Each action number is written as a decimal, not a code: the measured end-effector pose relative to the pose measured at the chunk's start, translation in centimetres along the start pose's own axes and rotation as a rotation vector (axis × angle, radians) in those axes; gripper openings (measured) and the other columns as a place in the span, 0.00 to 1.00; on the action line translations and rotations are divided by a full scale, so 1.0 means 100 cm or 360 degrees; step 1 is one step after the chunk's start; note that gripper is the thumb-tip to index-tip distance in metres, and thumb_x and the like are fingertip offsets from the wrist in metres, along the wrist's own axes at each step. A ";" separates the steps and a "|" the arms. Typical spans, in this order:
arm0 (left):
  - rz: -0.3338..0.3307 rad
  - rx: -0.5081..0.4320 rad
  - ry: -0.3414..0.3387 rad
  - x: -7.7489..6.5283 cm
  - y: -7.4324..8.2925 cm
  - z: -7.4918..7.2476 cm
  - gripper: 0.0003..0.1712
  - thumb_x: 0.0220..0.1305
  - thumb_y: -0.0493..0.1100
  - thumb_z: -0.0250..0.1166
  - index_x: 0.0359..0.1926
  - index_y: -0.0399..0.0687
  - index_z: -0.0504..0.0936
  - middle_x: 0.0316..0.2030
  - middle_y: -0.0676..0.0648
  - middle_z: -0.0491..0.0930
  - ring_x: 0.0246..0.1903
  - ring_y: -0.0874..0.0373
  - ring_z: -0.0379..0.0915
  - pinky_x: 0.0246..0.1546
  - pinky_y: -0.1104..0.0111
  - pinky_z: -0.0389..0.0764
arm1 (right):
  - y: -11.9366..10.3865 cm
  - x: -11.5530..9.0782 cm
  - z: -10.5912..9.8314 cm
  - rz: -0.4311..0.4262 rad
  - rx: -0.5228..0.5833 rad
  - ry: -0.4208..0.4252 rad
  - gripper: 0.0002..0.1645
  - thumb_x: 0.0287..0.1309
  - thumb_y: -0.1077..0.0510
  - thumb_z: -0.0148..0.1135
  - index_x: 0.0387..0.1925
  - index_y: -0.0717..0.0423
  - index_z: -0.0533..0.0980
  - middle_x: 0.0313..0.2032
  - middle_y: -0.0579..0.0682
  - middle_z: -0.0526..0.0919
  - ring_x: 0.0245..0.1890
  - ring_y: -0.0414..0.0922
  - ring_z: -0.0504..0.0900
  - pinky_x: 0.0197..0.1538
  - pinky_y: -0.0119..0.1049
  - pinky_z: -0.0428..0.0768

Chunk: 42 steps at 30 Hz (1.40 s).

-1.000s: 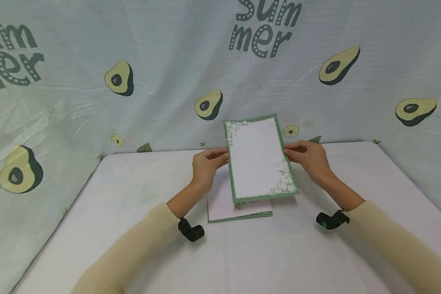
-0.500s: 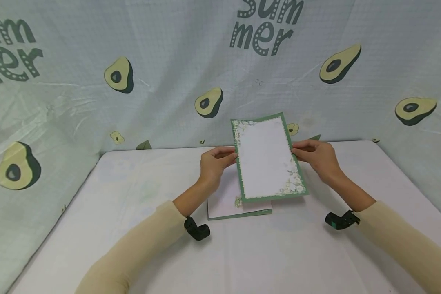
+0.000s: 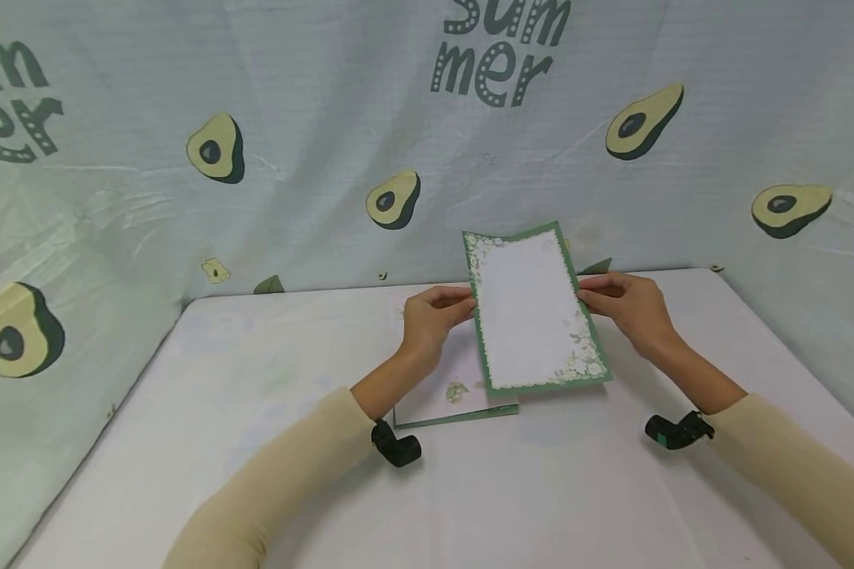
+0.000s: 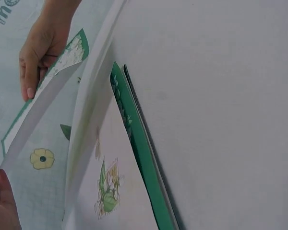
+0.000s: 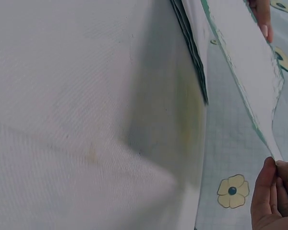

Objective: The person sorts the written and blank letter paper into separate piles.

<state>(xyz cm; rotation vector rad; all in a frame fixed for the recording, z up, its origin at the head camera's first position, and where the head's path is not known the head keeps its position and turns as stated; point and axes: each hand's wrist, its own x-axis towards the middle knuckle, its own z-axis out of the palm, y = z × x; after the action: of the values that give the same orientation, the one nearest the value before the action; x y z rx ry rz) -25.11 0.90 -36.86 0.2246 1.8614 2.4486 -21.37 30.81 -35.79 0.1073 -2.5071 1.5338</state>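
Observation:
A sheet of paper (image 3: 530, 308) with a green border and white flowers in two corners is held up, tilted, above the table. My left hand (image 3: 430, 324) pinches its left edge between thumb and fingers; my right hand (image 3: 633, 308) pinches the right edge. Both grips also show in the left wrist view, where the sheet (image 4: 48, 91) bends slightly. Below and to the left lies a stack of green-edged sheets (image 3: 427, 403), partly hidden by the raised sheet and my left hand. A small plant print (image 4: 108, 194) marks the stack's top face.
The stack rests on a white-covered table (image 3: 576, 490). Behind the table hangs a pale cloth (image 3: 313, 118) printed with avocados and lettering. A black wrist camera (image 3: 397, 444) sits on the left wrist, another camera (image 3: 678, 431) on the right.
Both hands have carried the raised sheet to the right, so more of the stack's top face shows. The stack stays in place while the head view shifts slightly.

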 end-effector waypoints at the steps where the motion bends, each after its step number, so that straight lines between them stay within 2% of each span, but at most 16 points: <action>1: -0.0003 -0.0010 0.0002 0.000 0.000 0.001 0.12 0.60 0.24 0.69 0.46 0.26 0.85 0.37 0.41 0.87 0.33 0.59 0.87 0.44 0.64 0.88 | 0.000 0.000 -0.001 -0.0006 0.0011 0.0000 0.22 0.68 0.55 0.67 0.55 0.68 0.80 0.39 0.36 0.86 0.37 0.29 0.86 0.47 0.29 0.86; 11: -0.0015 -0.0035 0.0005 0.004 -0.008 0.016 0.12 0.59 0.23 0.69 0.46 0.24 0.84 0.37 0.41 0.87 0.31 0.60 0.86 0.44 0.64 0.89 | 0.004 -0.002 -0.011 0.0004 -0.0043 0.0010 0.22 0.69 0.56 0.66 0.55 0.69 0.79 0.38 0.36 0.85 0.37 0.27 0.85 0.46 0.24 0.85; 21: -0.0033 -0.0001 0.0035 0.008 -0.018 0.028 0.12 0.59 0.23 0.69 0.46 0.23 0.84 0.39 0.37 0.87 0.31 0.60 0.85 0.43 0.66 0.89 | 0.009 -0.001 -0.023 0.0039 -0.0008 -0.0026 0.23 0.69 0.57 0.66 0.56 0.72 0.77 0.37 0.30 0.84 0.37 0.27 0.85 0.46 0.24 0.85; 28: -0.0098 -0.0031 0.0041 0.015 -0.025 0.034 0.12 0.59 0.23 0.69 0.46 0.24 0.85 0.38 0.37 0.87 0.33 0.57 0.87 0.43 0.65 0.89 | 0.017 0.004 -0.034 0.0124 -0.0017 -0.0065 0.26 0.70 0.57 0.65 0.59 0.73 0.75 0.38 0.29 0.84 0.38 0.26 0.85 0.46 0.22 0.84; 33: -0.0136 -0.0023 0.0016 0.021 -0.026 0.042 0.10 0.60 0.23 0.69 0.44 0.24 0.85 0.35 0.39 0.86 0.30 0.58 0.85 0.42 0.64 0.89 | 0.021 0.007 -0.044 0.0164 0.0017 -0.0161 0.28 0.70 0.55 0.65 0.60 0.73 0.73 0.39 0.30 0.85 0.40 0.27 0.85 0.48 0.24 0.84; 38: -0.0243 0.0010 -0.0013 0.025 -0.026 0.051 0.10 0.59 0.22 0.69 0.43 0.24 0.86 0.34 0.38 0.86 0.26 0.58 0.84 0.40 0.63 0.89 | 0.030 0.012 -0.054 0.0249 0.0005 -0.0241 0.30 0.68 0.51 0.66 0.60 0.70 0.74 0.40 0.30 0.85 0.41 0.29 0.85 0.50 0.28 0.85; 42: -0.0331 0.0062 -0.0038 0.028 -0.026 0.054 0.10 0.59 0.21 0.68 0.43 0.25 0.86 0.36 0.36 0.87 0.28 0.54 0.86 0.43 0.60 0.89 | 0.038 0.016 -0.060 0.0307 0.0024 -0.0302 0.29 0.68 0.51 0.67 0.59 0.69 0.76 0.40 0.32 0.85 0.42 0.31 0.85 0.51 0.31 0.85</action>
<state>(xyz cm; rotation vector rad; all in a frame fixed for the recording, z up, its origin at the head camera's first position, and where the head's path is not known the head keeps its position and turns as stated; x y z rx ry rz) -27.22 7.19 -37.74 0.0581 1.8222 2.2649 -22.80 38.00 -36.13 0.0137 -2.7229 1.6884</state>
